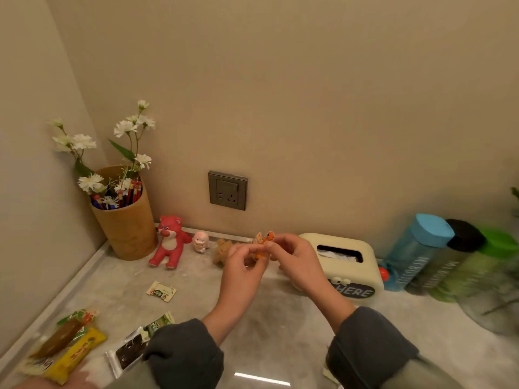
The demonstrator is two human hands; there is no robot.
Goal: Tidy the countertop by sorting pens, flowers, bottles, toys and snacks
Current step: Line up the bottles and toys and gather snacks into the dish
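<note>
Marble-look worktop [280, 318], pretty cluttered: a wooden cup [126, 228] sits in the back left corner. A red bear [169, 242], a tiny pink figure [200, 242] and a brown toy [222, 252] line the back edge, with a tissue box [351, 265] and three bottles [449, 262] further right. Snack packets [67, 341] lie by the front left edge, with one small packet [161, 291] further in.

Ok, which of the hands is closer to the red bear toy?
Left. The left hand pinches the orange figure to the right of the red bear; the right hand, also pinching it, sits farther right by the tissue box.
</note>
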